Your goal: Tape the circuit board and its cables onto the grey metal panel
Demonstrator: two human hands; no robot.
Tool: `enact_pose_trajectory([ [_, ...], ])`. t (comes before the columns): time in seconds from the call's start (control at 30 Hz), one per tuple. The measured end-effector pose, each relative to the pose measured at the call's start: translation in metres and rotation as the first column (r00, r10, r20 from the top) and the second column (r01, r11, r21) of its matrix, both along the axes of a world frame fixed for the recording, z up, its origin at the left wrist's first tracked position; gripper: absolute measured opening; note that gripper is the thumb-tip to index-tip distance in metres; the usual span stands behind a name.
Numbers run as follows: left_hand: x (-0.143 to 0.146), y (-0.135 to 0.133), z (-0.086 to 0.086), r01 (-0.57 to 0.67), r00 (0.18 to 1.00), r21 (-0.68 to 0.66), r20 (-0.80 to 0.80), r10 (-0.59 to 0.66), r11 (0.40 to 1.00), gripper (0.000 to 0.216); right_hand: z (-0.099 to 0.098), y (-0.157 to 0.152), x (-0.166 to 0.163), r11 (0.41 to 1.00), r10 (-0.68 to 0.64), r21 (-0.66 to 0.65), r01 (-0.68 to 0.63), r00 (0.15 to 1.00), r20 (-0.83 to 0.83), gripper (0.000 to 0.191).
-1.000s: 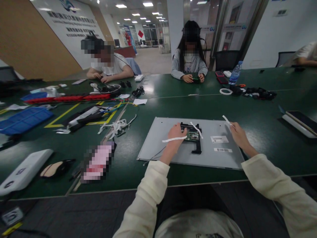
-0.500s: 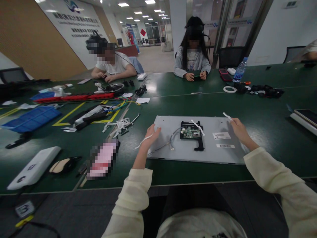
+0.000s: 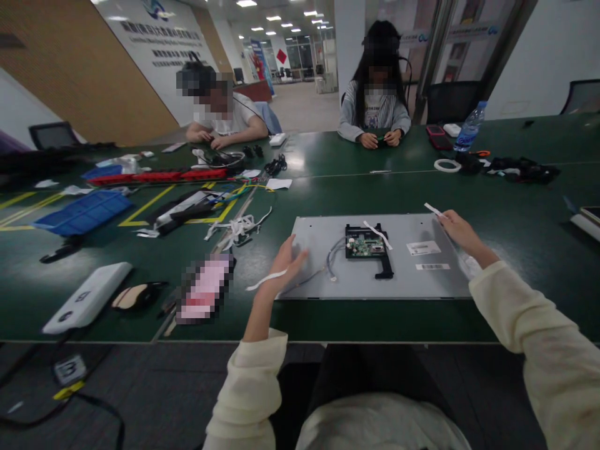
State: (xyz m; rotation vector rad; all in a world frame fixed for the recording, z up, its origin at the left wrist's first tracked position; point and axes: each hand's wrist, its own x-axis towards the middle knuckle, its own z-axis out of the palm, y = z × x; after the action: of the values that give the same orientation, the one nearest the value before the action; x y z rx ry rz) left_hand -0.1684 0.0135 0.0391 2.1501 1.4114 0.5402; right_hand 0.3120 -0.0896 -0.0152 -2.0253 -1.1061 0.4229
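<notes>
On a dark green table [image 3: 328, 197], right in front of the seated person, a flat grey panel [image 3: 365, 279] lies with its long side towards them. A black frame [image 3: 385, 264] and a green circuit board [image 3: 367, 249] sit near its middle, with a white strip [image 3: 377, 233] slanting across their top. Grey cables [image 3: 330, 257] curl out on the left of the board, and two white labels [image 3: 423, 249] are stuck to its right.

From where I stand, the left hand [image 3: 282, 264] is at the panel's left edge, its thumb and fingers parted, not clenched; a white tape piece [image 3: 266, 280] lies across the wrist. The right hand [image 3: 462, 236] is at the panel's upper right corner, fingers bent. A short white tab [image 3: 433, 210] juts from its fingertips; I cannot tell whether they pinch it or grip the panel.

To the left lie a tangle of white ribbon [image 3: 239, 230], a blurred pink object [image 3: 206, 289] and a blue basket [image 3: 82, 214]. Across the table sit two other people, with a water bottle [image 3: 470, 128] and a white ring [image 3: 447, 165] towards the right.
</notes>
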Motion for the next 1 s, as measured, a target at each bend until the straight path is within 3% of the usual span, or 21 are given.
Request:
enact_pose_trajectory([
  [0.1,-0.023,-0.020,0.001,0.178,0.977,0.013,-0.123,-0.176,0.984,0.074,0.008,0.000,-0.004,0.998,0.012,0.055,-0.013,1.000,0.016,0.029],
  [0.2,-0.039,-0.036,-0.007,0.267,0.942,0.061,-0.227,-0.247,0.962,0.070,0.016,0.003,-0.020,0.985,0.066,0.160,-0.061,0.998,-0.023,0.027],
  [0.43,-0.035,-0.043,-0.021,0.248,0.910,0.168,-0.378,-0.170,0.954,0.056,0.029,0.015,-0.068,0.952,0.188,0.234,-0.200,0.980,0.071,0.038],
  [0.6,-0.032,-0.050,-0.021,0.193,0.919,0.190,-0.379,-0.110,0.963,0.060,0.019,0.015,-0.060,0.963,0.137,0.208,-0.173,0.975,0.177,0.040],
  [0.77,-0.017,-0.059,0.003,0.225,0.961,0.189,-0.202,-0.186,0.956,0.063,-0.001,0.005,-0.030,0.979,0.025,0.199,-0.050,0.991,0.128,0.041],
  [0.9,0.021,-0.054,0.031,0.285,0.956,0.195,-0.133,-0.263,0.938,0.060,-0.010,0.003,-0.024,0.976,-0.016,0.219,-0.004,0.996,0.091,0.043],
  [1.0,0.054,-0.043,0.037,0.408,0.911,0.215,-0.149,-0.384,0.887,0.061,-0.012,0.003,-0.026,0.978,0.007,0.204,-0.034,0.991,0.131,0.044],
])
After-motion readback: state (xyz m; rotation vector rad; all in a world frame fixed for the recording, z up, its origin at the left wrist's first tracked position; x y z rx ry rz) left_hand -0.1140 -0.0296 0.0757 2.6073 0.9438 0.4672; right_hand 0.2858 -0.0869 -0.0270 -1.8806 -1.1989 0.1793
